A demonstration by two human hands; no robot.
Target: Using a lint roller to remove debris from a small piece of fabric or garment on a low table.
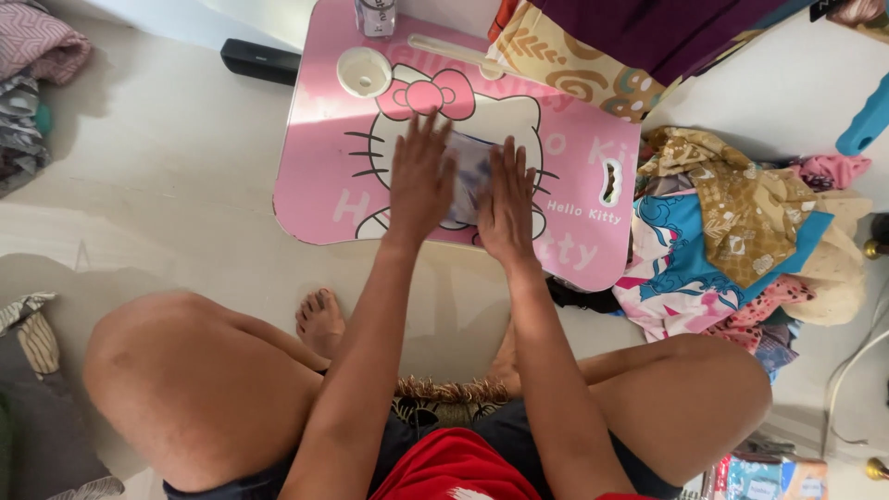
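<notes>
Both hands lay flat, fingers spread and gripping nothing, on a small blue-and-white cloth (pixel 468 176) in the middle of a pink tray table (pixel 319 176). The left hand (pixel 421 181) pressed the cloth's left part, and the right hand (pixel 507 199) pressed its right part, just beside the left one. Between the two hands a strip of the cloth showed; what kind of cloth it was could not be told, since the hands covered most of it.

The table bore a white cartoon cat face with a pink bow (pixel 424 95) just beyond the left fingertips, and pale lettering to the right of the right hand. An oval handle slot (pixel 610 181) was cut near the table's right edge, well to the right of the right hand. Beyond the left hand, near the table's far-left corner, sat a round white cup (pixel 363 71). Farther off, at the far edge, stood a clear jar (pixel 376 16) with a dark label. A pale flat stick (pixel 454 53) lay beyond the right hand.

A black bar-shaped box (pixel 261 61) lay on the floor off the table's far-left corner. To the right of the right hand, past the table, a heap of printed clothes (pixel 732 231) in blue, pink and mustard was piled on the floor. At the lower right, near the person's right knee, lay colourful flat packets (pixel 769 477) with small white labels.
</notes>
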